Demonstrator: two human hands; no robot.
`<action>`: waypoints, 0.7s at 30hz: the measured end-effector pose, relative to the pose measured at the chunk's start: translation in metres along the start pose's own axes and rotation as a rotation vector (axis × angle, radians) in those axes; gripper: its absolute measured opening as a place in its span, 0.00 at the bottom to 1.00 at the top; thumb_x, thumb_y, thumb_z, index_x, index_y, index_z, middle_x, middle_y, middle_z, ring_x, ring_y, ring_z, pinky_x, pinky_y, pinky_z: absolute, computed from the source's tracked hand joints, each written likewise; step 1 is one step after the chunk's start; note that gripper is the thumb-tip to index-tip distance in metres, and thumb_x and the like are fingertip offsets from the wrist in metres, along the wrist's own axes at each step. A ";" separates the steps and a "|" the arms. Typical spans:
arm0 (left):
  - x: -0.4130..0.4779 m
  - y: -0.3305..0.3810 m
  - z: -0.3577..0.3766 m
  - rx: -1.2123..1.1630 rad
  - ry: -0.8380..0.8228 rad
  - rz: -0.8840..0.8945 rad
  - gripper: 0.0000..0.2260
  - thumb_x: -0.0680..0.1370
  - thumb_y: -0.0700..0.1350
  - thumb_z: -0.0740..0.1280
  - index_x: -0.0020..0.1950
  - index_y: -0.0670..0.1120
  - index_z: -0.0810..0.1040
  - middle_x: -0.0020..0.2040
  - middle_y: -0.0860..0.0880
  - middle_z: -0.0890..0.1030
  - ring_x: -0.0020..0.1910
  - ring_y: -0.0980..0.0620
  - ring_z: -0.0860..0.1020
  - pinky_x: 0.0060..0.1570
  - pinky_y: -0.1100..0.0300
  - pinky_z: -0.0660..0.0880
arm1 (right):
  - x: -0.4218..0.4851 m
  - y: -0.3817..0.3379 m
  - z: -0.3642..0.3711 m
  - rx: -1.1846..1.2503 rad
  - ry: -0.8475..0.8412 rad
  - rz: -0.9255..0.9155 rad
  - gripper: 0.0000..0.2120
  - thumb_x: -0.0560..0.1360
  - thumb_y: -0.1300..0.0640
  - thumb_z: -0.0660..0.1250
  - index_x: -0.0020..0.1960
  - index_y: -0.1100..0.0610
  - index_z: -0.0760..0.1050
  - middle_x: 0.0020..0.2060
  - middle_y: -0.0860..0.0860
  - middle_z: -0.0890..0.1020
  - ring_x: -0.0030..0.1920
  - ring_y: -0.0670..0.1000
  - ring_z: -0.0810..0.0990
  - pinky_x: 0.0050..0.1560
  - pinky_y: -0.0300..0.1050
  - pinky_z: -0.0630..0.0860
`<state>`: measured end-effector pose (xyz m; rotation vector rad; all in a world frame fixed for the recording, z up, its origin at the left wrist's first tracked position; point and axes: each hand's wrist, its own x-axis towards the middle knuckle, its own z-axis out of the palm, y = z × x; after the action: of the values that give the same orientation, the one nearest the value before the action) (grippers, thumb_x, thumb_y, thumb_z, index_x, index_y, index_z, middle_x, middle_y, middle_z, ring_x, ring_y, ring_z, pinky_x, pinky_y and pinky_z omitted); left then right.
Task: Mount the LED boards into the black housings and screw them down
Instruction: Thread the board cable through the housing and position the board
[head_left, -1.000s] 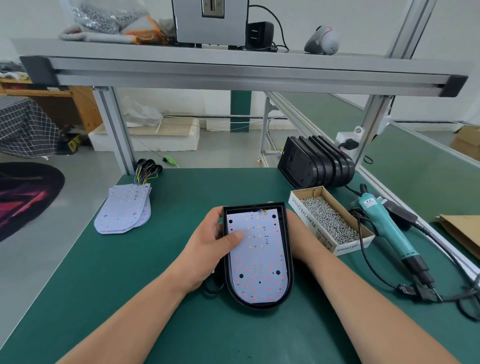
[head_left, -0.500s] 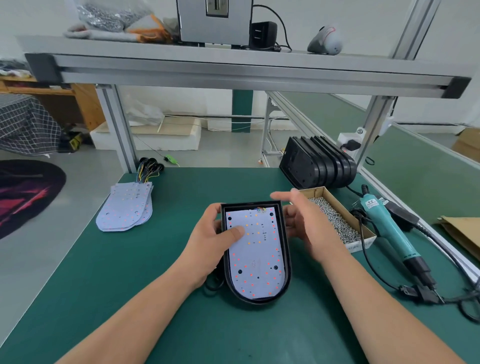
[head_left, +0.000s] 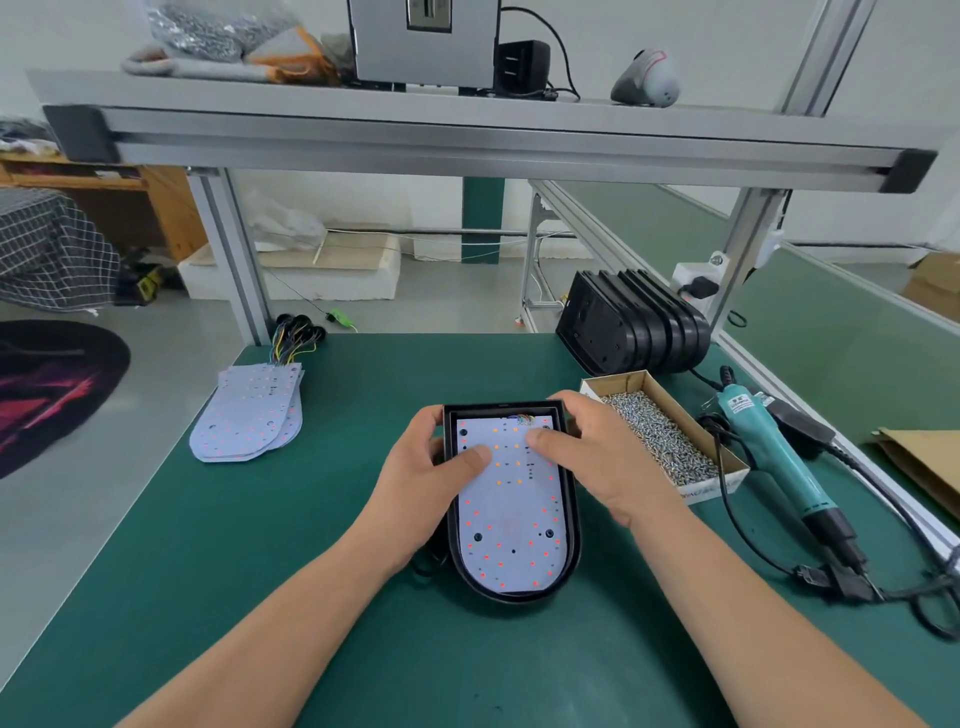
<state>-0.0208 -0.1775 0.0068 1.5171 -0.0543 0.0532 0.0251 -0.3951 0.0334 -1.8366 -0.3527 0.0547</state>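
Two hands clasp the housing (head_left: 572, 519) mid-bench (head_left: 311, 519): left hand (head_left: 422, 470) and right hand (head_left: 605, 457) curl round its top corners, thumbs pressing the board (head_left: 511, 514) seated inside, with screw box (head_left: 621, 378) and driver (head_left: 769, 452) lying to its right.

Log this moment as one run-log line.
LED board: inside black housing | left hand: grips housing, thumb on board | right hand: grips housing, thumb on board | screwdriver: on table, untouched

I see my green table (head_left: 234, 571) with a housing (head_left: 519, 597), a pile of boards (head_left: 249, 415), spare housings (head_left: 634, 327), a screw box (head_left: 707, 491) and a screwdriver (head_left: 774, 457) on it
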 end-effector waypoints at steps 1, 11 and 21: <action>0.000 0.000 0.000 0.018 -0.001 -0.014 0.18 0.76 0.55 0.75 0.64 0.57 0.77 0.54 0.48 0.88 0.54 0.45 0.87 0.58 0.44 0.82 | 0.000 0.002 -0.001 0.020 -0.003 0.013 0.09 0.74 0.52 0.73 0.54 0.48 0.82 0.50 0.47 0.88 0.52 0.49 0.87 0.53 0.48 0.82; 0.012 -0.010 -0.011 0.511 0.284 0.052 0.14 0.86 0.45 0.60 0.71 0.52 0.75 0.46 0.59 0.79 0.40 0.64 0.77 0.39 0.73 0.71 | 0.005 0.020 -0.021 0.277 0.018 0.194 0.09 0.79 0.66 0.70 0.57 0.58 0.84 0.53 0.57 0.88 0.52 0.58 0.87 0.56 0.55 0.83; 0.005 0.012 -0.017 1.134 0.260 0.120 0.27 0.85 0.64 0.52 0.34 0.47 0.65 0.30 0.49 0.72 0.31 0.49 0.71 0.31 0.55 0.67 | 0.009 0.014 -0.017 0.623 0.278 0.064 0.09 0.82 0.67 0.65 0.61 0.62 0.80 0.51 0.56 0.88 0.49 0.54 0.86 0.48 0.47 0.84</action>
<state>-0.0169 -0.1603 0.0180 2.6225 0.1166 0.4352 0.0408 -0.4122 0.0267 -1.2152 -0.0641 -0.0433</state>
